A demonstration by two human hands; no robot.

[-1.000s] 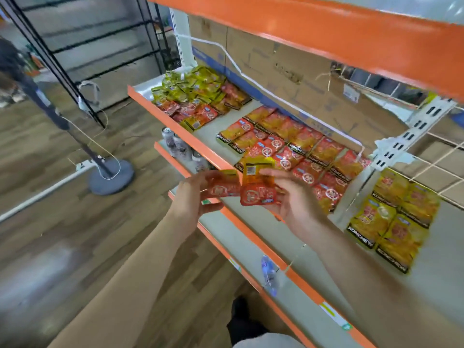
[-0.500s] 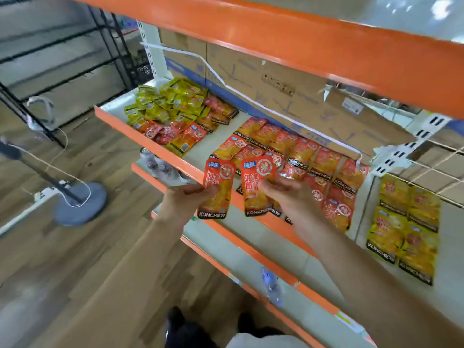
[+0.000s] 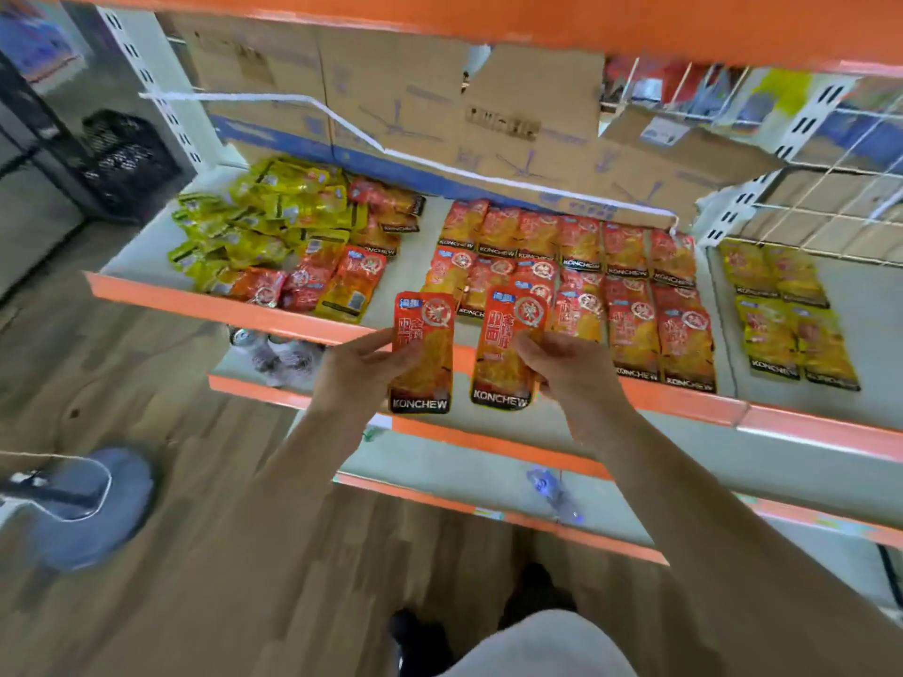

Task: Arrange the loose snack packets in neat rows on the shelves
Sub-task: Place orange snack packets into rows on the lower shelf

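My left hand (image 3: 356, 368) pinches one red-orange Konchew snack packet (image 3: 424, 354) upright by its left edge. My right hand (image 3: 567, 368) pinches a second red-orange packet (image 3: 505, 354) beside it. Both packets hang just in front of the orange shelf lip (image 3: 684, 400), left of the ordered rows of red packets (image 3: 601, 285). A loose heap of yellow and red packets (image 3: 288, 237) lies at the shelf's left end.
Neat yellow packets (image 3: 786, 310) lie on the right shelf section behind a wire divider. Cardboard boxes (image 3: 400, 100) line the back. Lower shelves (image 3: 488, 461) hold bottles (image 3: 278, 349). A round stand base (image 3: 88, 505) sits on the wooden floor at left.
Both hands have turned their packets upright, label facing me, and lifted them toward the shelf front. My view has swung to face the shelf more squarely.
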